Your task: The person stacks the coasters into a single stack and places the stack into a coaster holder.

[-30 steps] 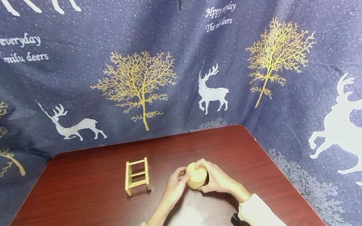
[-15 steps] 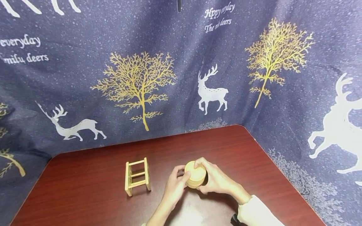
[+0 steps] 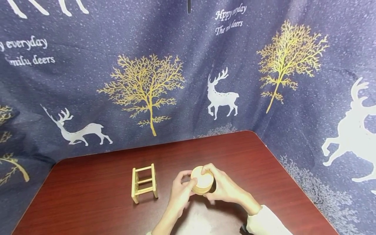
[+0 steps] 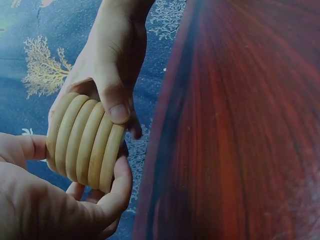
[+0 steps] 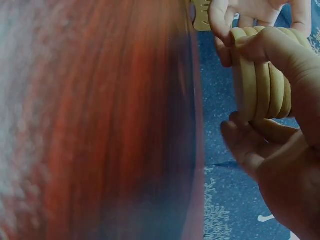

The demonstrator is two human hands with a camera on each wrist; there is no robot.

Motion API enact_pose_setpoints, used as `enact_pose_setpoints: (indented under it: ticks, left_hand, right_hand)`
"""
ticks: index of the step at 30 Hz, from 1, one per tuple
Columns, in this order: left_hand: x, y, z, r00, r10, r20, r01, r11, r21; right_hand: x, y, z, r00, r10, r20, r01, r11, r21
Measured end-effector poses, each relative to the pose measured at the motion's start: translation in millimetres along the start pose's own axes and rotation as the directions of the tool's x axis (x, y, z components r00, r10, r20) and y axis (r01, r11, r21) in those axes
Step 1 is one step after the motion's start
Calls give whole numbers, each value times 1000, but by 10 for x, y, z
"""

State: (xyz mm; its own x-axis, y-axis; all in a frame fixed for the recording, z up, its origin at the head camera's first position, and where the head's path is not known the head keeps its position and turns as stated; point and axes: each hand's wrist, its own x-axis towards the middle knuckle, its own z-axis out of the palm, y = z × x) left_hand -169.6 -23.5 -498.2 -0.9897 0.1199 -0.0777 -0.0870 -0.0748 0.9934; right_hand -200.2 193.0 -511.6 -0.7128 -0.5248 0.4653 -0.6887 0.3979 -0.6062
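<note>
A stack of several round, pale wooden coasters (image 3: 202,179) is held between both hands above the table. My left hand (image 3: 179,193) grips its left side, the thumb on the top face and the fingers round the edge. From the right, my right hand (image 3: 225,187) grips the stack, fingertips on the top rim and thumb low at the near side. In the left wrist view the coasters (image 4: 85,142) lie flush against one another, edge on. The right wrist view shows the end coaster's (image 5: 245,85) flat face tilted; the right palm hides part of the stack.
An open wooden rack (image 3: 133,182) with posts and crossbars stands on the reddish-brown table (image 3: 88,195), left of the hands. Dark blue cloth (image 3: 188,81) with deer and trees hangs behind the table. A black object (image 3: 243,229) sits by the right sleeve.
Both hands have shifted the coaster stack slightly left and away from the body, keeping their hold. The rack stays in place; the head view has swung a little.
</note>
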Motion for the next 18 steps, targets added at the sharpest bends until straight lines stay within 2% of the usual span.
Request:
enact_pose_setpoints:
  ticks: [5,12,18]
  left_hand:
    - [0,38,-15,1000,-5,-22,3,999,-51]
    - [31,51,2,999,-15,-29,10,986,-168]
    - [14,64,-45,999,-12,-42,6,990,-138]
  right_hand:
    - [27,-33,6,1000,-9,6,9,1000,-16]
    - [17,-5,25,1000,-2,9,2,1000,-5]
    - [25,-26,35,1000,-1,3,1,1000,4]
